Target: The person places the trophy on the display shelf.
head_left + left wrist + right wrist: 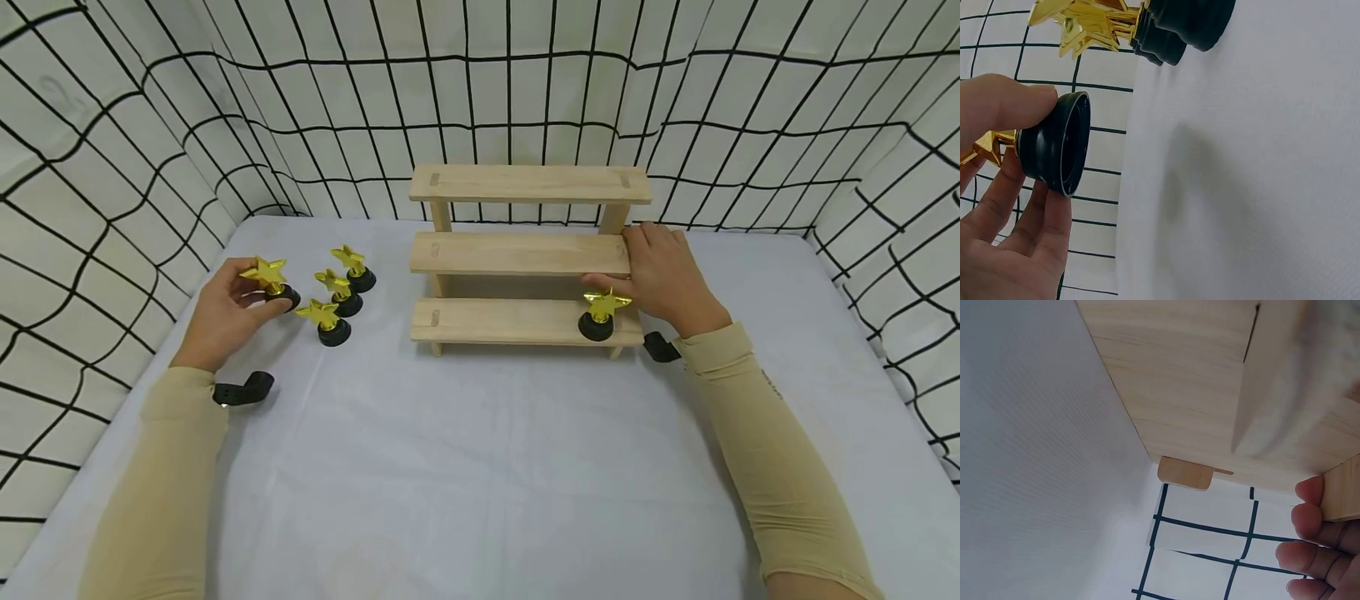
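My left hand [212,321] pinches a gold star trophy [266,273] by its round black base [1054,144], thumb on one side and fingers on the other. The base's hollow underside shows in the left wrist view, off the tablecloth. Beside it, three similar star trophies [335,284] stand in a loose row on the table. A three-tier wooden display stand [517,254] is at the back centre. My right hand [666,273] grips the right end of its middle shelf, thumb in front. On the right end of the bottom shelf stands another star trophy [602,308].
White cloth [480,458] covers the table. A black wire grid [510,92] encloses the back and both sides, close behind the stand. Each wrist carries a small black camera mount, such as the left mount [245,390].
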Tool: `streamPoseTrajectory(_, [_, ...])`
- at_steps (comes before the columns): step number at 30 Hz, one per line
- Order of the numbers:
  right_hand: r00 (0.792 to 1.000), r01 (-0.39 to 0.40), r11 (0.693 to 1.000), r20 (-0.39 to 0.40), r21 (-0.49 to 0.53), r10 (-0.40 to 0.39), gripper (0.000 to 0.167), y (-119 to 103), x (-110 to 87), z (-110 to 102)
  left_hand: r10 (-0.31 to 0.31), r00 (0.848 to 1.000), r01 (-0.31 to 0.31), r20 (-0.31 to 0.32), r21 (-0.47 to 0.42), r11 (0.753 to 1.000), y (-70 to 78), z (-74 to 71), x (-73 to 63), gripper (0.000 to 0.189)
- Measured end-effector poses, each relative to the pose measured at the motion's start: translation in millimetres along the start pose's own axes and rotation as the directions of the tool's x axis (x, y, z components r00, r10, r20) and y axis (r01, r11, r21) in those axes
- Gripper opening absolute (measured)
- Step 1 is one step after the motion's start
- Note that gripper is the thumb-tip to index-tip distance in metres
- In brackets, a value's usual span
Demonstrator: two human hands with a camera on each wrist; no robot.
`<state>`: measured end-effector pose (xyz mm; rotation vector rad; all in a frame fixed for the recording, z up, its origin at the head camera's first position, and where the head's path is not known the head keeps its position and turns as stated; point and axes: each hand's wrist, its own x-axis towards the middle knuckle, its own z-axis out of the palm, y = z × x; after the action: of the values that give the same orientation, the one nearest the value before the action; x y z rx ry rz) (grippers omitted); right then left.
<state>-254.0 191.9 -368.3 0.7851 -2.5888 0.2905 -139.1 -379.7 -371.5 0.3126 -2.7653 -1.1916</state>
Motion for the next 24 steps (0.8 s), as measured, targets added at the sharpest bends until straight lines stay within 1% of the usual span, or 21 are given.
streamPoseTrajectory(2, [1.0,-0.008,1.0,0.0,0.004,0.008,0.118,0,-0.1,0,0.02,1.0,-0.02,-0.013,-0.006,1.0,1.9,-1.5,-0.7,0.059])
streamPoseTrajectory(4, [1.0,-0.017,1.0,0.009,0.008,0.017,0.119,0,-0.1,0,0.042,0.999,-0.043,-0.025,-0.016,0.999,4.6,-2.8,-1.9,0.056])
streamPoseTrajectory(7, [0.999,-0.027,1.0,0.026,0.009,0.027,0.111,1,0.0,0,0.067,0.997,-0.068,-0.034,-0.028,0.997,9.0,-4.8,-3.9,0.054])
streamPoseTrajectory(12, [0.998,-0.041,0.999,0.05,0.001,0.041,0.084,1,0.2,0,0.095,0.994,-0.097,-0.048,-0.043,0.994,18.0,-8.1,-7.3,0.053])
streamPoseTrajectory(14, [0.998,-0.042,0.999,0.051,0.002,0.042,0.084,1,0.0,0,0.112,0.992,-0.114,-0.052,-0.047,0.992,21.8,-9.3,-8.8,0.054])
streamPoseTrajectory(17, [0.998,-0.034,0.999,0.045,-0.002,0.034,0.096,1,-0.7,0,0.13,0.99,-0.133,-0.053,-0.055,0.99,27.3,-10.6,-11.1,0.055])
streamPoseTrajectory(19, [0.999,-0.029,1.0,0.039,-0.006,0.029,0.101,1,-1.2,0,0.145,0.988,-0.149,-0.058,-0.066,0.987,31.5,-11.0,-12.7,0.054])
streamPoseTrajectory(21, [0.999,-0.025,1.0,0.034,-0.009,0.026,0.097,1,-1.4,0,0.164,0.984,-0.169,-0.065,-0.076,0.983,35.9,-11.0,-14.1,0.054])
streamPoseTrajectory(24, [0.999,-0.027,1.0,0.03,-0.011,0.028,0.083,0,-1.1,0,0.202,0.976,-0.209,-0.079,-0.09,0.974,42.6,-10.5,-15.8,0.053])
